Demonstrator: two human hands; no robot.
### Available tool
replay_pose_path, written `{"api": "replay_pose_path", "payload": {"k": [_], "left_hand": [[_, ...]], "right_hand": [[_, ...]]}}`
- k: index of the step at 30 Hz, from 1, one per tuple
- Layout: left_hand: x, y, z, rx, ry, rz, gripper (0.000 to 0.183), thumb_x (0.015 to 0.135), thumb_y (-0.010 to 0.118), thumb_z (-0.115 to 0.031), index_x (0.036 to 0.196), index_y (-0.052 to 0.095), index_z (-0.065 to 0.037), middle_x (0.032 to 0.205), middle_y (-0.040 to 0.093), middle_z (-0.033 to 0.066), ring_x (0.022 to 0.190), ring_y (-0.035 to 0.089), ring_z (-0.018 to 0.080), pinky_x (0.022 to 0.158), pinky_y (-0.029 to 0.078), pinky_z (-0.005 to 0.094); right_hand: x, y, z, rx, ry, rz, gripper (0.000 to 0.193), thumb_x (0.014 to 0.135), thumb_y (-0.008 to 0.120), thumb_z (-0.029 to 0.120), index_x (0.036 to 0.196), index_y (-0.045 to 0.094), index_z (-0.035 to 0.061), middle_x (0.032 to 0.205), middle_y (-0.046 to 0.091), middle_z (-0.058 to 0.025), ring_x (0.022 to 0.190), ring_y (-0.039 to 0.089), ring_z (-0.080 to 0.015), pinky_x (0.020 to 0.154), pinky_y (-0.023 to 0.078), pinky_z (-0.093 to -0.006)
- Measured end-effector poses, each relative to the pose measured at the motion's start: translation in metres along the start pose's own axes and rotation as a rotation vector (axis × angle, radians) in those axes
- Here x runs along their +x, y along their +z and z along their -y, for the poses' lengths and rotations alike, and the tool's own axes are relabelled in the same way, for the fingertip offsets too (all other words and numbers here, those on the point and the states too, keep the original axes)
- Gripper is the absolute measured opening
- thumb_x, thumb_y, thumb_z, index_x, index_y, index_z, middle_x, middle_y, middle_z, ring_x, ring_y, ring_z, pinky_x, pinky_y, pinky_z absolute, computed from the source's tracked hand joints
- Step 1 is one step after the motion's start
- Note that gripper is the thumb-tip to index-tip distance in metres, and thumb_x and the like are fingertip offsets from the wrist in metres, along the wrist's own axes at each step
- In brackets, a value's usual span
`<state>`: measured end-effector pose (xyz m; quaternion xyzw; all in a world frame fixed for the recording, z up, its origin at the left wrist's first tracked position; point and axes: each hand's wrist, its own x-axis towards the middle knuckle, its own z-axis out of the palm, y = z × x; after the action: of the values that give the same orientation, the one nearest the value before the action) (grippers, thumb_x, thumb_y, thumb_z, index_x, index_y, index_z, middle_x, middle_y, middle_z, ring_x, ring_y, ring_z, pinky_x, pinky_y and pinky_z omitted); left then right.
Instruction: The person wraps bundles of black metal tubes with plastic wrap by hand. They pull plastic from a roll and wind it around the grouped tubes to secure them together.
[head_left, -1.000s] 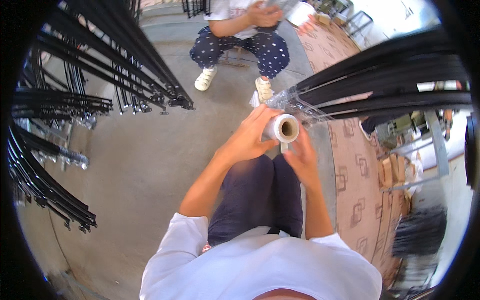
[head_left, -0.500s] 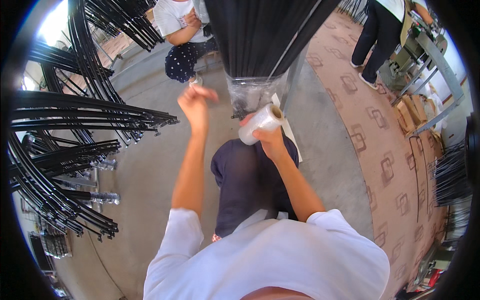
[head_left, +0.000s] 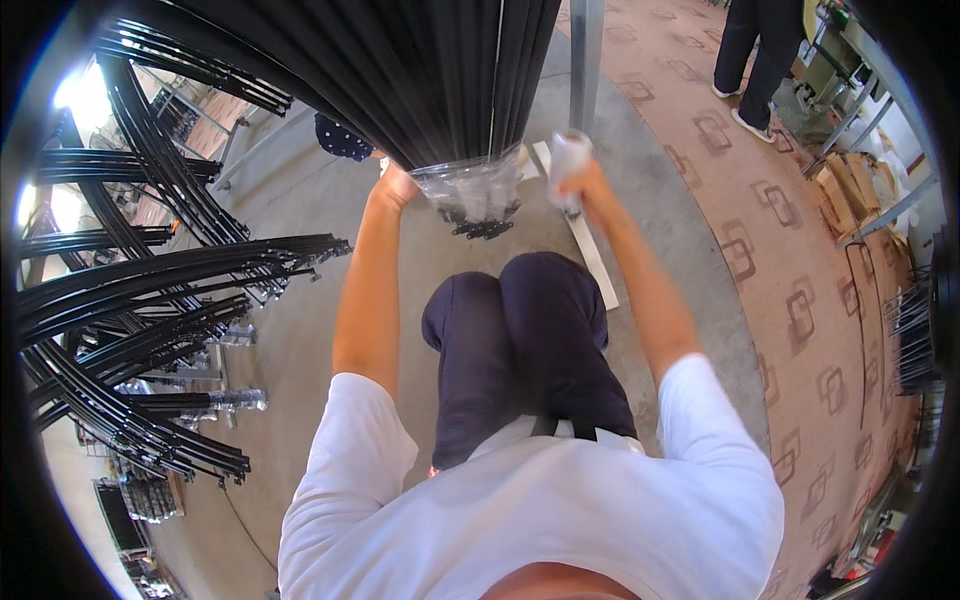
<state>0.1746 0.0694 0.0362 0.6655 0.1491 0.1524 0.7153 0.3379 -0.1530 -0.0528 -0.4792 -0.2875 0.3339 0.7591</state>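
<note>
A thick bundle of long black rods (head_left: 440, 80) hangs down in front of me, its lower end wrapped in clear stretch film (head_left: 470, 182). Dark rod tips (head_left: 482, 226) stick out below the film. At the bundle's left side is my left hand (head_left: 397, 187), touching or very close to it; its fingers are hidden behind the rods. My right hand (head_left: 590, 188) is closed round a roll of clear stretch film (head_left: 571, 158), to the right of the bundle and apart from it. Both roll and hand are smeared by motion.
Several bunches of black rods (head_left: 180, 280) jut in from the left. A metal post (head_left: 586, 70) and a white strip (head_left: 594, 262) on the floor stand right of the bundle. A person in dark trousers (head_left: 752, 60) is at the far right; another's dotted trousers (head_left: 340, 138) show behind the bundle.
My right hand has carried the film roll right and away from my knees. My left hand has moved forward to the bundle's left side. The bundle now reaches further left in view.
</note>
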Motion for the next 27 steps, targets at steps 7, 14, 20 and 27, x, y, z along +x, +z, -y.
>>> {"api": "replay_pose_path", "payload": {"k": [7, 14, 20, 27], "left_hand": [[-0.026, 0.041, -0.003, -0.257, 0.112, -0.222, 0.046, 0.084, 0.048, -0.034, 0.114, 0.049, 0.002, 0.115, 0.052, 0.012, 0.099, 0.053, 0.0218, 0.088, 0.042, 0.0361], [-0.022, 0.047, -0.017, -0.384, -0.117, -0.162, 0.042, 0.085, 0.048, -0.03, 0.113, 0.05, 0.001, 0.112, 0.054, 0.0118, 0.098, 0.053, 0.022, 0.087, 0.042, 0.0354], [-0.009, 0.02, 0.003, -0.406, -0.088, -0.062, 0.046, 0.086, 0.045, -0.035, 0.115, 0.048, 0.002, 0.112, 0.053, 0.0116, 0.1, 0.052, 0.0206, 0.084, 0.044, 0.0328], [-0.01, 0.015, -0.001, -0.29, -0.062, -0.035, 0.044, 0.087, 0.047, -0.03, 0.117, 0.045, 0.001, 0.114, 0.051, 0.0093, 0.098, 0.051, 0.0184, 0.084, 0.043, 0.0312]], "right_hand": [[0.098, 0.08, 0.004, -0.056, -0.081, 0.228, 0.04, 0.059, 0.052, 0.0, 0.099, 0.052, 0.0031, 0.083, 0.055, -0.0054, 0.072, 0.054, -0.015, 0.06, 0.045, -0.0279], [0.091, 0.086, 0.003, -0.02, -0.139, 0.194, 0.035, 0.06, 0.05, 0.0, 0.095, 0.053, 0.0033, 0.079, 0.055, -0.0047, 0.07, 0.053, -0.0141, 0.059, 0.044, -0.0267], [0.087, 0.101, -0.006, -0.022, -0.175, 0.146, 0.032, 0.061, 0.049, -0.001, 0.092, 0.053, 0.0035, 0.077, 0.054, -0.0042, 0.068, 0.052, -0.0133, 0.058, 0.043, -0.0258], [0.099, 0.11, -0.01, -0.032, -0.209, 0.09, 0.028, 0.062, 0.047, -0.001, 0.089, 0.054, 0.0036, 0.074, 0.054, -0.0035, 0.066, 0.051, -0.0123, 0.056, 0.041, -0.0246]]}}
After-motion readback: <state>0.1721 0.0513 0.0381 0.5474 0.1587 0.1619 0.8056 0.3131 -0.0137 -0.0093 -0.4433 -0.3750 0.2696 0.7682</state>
